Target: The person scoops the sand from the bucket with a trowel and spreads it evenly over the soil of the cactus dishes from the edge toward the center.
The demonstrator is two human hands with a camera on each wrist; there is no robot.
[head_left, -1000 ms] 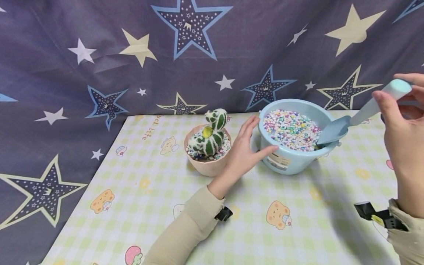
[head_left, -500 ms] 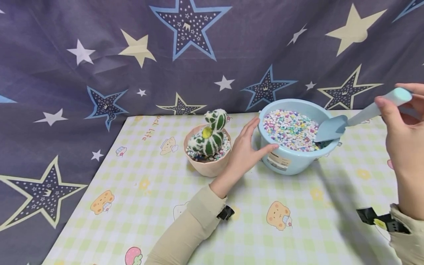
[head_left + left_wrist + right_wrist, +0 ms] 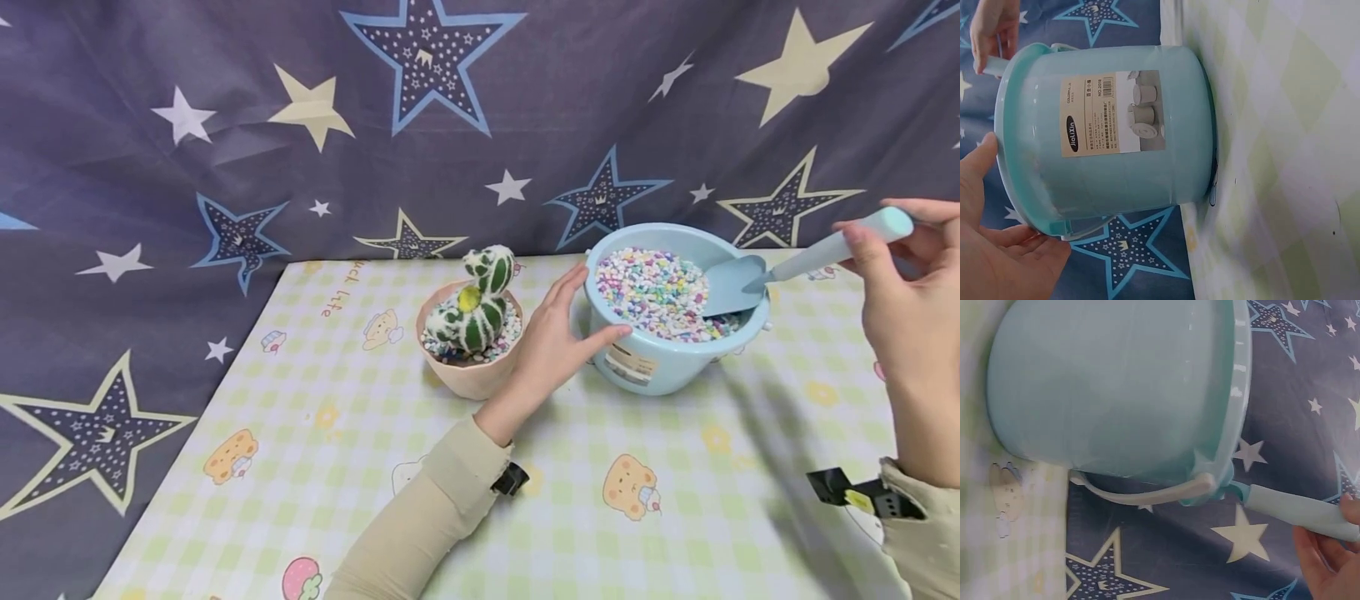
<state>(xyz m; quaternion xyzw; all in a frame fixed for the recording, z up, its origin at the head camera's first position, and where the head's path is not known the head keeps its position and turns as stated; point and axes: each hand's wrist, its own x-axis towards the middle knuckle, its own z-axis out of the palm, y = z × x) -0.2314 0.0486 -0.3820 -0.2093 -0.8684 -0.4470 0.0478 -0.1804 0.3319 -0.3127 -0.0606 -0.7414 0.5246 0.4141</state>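
A light blue bucket (image 3: 675, 362) holds many small multicoloured pebbles (image 3: 648, 287) in the head view. My left hand (image 3: 550, 346) rests on its left rim, thumb and fingers spread and fairly straight; thumb and fingers touch the rim in the left wrist view. My right hand (image 3: 918, 304) pinches the end of a blue trowel's handle between thumb and fingers. That trowel (image 3: 806, 260) slants down over the bucket's right rim, its blade tip in the pebbles. In the right wrist view, the bucket wall hides the blade.
Left of the bucket, a pink pot (image 3: 468, 383) holds a green cactus (image 3: 480, 321) with a yellow flower, set among pebbles. A checked cloth covers the table (image 3: 525, 533). Behind hangs a dark star-patterned curtain (image 3: 585, 83). The bucket's white handle (image 3: 1147, 497) hangs down its side.
The trowel has moved left and its blade has tilted lower in the pebbles, with my right hand travelling left and down slightly. My left hand has stayed at the bucket rim.
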